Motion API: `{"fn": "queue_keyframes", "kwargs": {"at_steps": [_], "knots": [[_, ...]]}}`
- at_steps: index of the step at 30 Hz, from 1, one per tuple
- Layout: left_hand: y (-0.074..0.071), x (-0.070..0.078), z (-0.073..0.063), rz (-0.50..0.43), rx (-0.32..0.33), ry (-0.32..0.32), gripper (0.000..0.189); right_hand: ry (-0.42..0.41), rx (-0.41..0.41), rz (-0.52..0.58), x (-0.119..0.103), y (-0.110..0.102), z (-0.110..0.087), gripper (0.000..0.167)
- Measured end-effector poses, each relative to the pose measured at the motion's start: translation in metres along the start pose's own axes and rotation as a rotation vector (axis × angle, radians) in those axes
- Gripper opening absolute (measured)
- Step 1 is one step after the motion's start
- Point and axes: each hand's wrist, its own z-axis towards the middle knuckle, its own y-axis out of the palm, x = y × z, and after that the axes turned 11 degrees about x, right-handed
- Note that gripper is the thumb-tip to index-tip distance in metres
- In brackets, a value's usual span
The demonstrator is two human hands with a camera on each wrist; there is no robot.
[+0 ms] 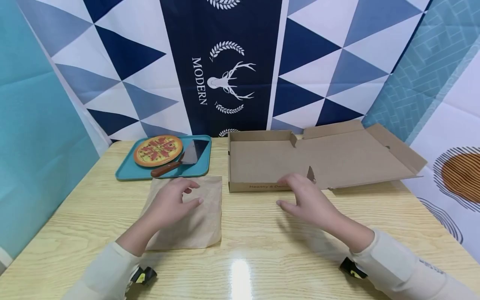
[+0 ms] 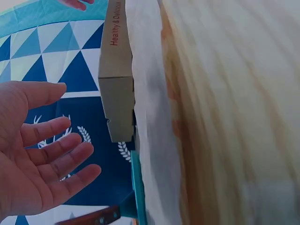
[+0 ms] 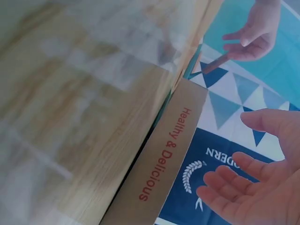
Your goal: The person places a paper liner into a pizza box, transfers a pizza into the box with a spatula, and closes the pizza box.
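My left hand (image 1: 173,204) hovers above a sheet of brown paper (image 1: 204,225), its fingers loosely bent and holding nothing. Behind that sheet lies a teal tray (image 1: 198,168) bearing a pizza (image 1: 157,151) and a pizza server (image 1: 191,154) with a wooden handle. My right hand (image 1: 307,200) is in the air at the front wall of an opened cardboard pizza box (image 1: 262,160), also with nothing in it. In the left wrist view the left hand (image 2: 42,150) has its fingers spread apart. The right wrist view shows the right hand (image 3: 258,173) with relaxed fingers.
The box's lid (image 1: 356,158) lies folded back to the right, reaching the table's right edge. A patterned cloth (image 1: 225,62) hangs directly behind the wooden table (image 1: 247,233). Teal cloth (image 1: 41,125) borders the left side.
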Motion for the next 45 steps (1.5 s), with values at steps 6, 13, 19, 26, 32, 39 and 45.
{"fn": "queue_keyframes", "kwargs": {"at_steps": [6, 13, 19, 26, 32, 39, 45], "knots": [[-0.013, -0.014, -0.005, -0.028, -0.019, -0.072, 0.032, -0.031, -0.014, 0.064, -0.003, 0.004, -0.002, 0.042], [-0.025, -0.035, -0.012, -0.021, -0.003, -0.11, 0.028, 0.01, -0.11, 0.196, -0.017, 0.014, 0.0, 0.037], [-0.035, -0.051, -0.016, -0.034, 0.005, -0.136, 0.024, 0.07, -0.265, 0.368, -0.033, 0.034, 0.01, 0.033], [-0.049, -0.072, -0.02, -0.052, -0.016, -0.242, 0.029, 0.419, -0.471, 0.706, -0.053, 0.064, 0.021, 0.033], [-0.062, -0.091, -0.022, -0.073, -0.057, -0.299, 0.032, 0.651, -0.495, 0.771, -0.065, 0.081, 0.032, 0.041], [-0.075, -0.11, -0.025, -0.064, -0.102, -0.319, 0.035, 0.755, -0.498, 0.761, -0.073, 0.097, 0.047, 0.025], [-0.08, -0.123, -0.025, -0.126, -0.126, -0.362, 0.041, 0.838, -0.489, 0.772, -0.075, 0.11, 0.058, 0.013]]}}
